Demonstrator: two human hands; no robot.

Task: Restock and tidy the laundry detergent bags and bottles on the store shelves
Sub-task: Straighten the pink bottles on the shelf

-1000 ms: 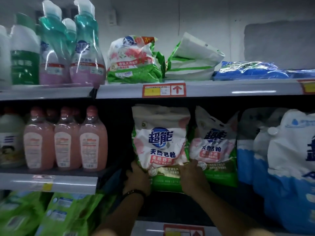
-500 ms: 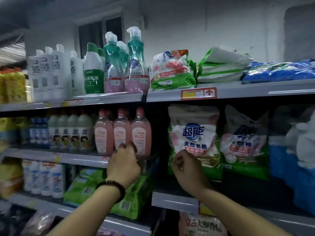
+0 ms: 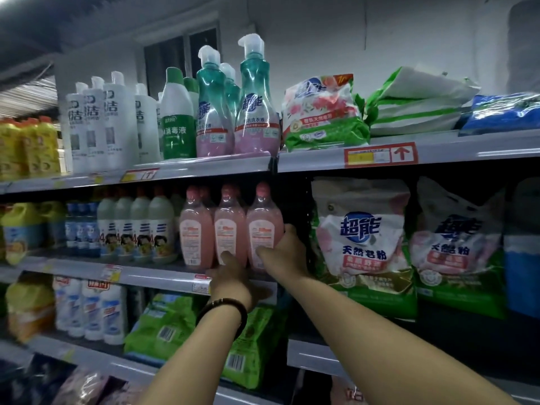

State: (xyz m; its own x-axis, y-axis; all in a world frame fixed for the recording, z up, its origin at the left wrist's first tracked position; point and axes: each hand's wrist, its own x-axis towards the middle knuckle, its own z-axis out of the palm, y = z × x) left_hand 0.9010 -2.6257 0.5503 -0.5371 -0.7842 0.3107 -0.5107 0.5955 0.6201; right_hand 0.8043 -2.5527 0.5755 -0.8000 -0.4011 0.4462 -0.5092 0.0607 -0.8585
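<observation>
Three pink bottles [image 3: 229, 229] stand right at the shelf lip [image 3: 163, 276] just above the left hand [image 3: 230, 276], and the right hand [image 3: 287, 249] is wrapped round the end bottle [image 3: 263, 226], thumb across its label. Left hand has one finger up against the middle one, can't tell if it grips. Right of the right hand: a dark gap [image 3: 301, 206], then two 超能 bags [image 3: 362, 238] reading 天然皂粉.

A dark window [image 3: 181, 62] sits in the white wall [image 3: 321, 39] behind grey metal shelving [image 3: 467, 153].

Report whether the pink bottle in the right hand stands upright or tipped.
Upright: the pink bottle has its cap on top, body vertical; the right hand grips its side.
</observation>
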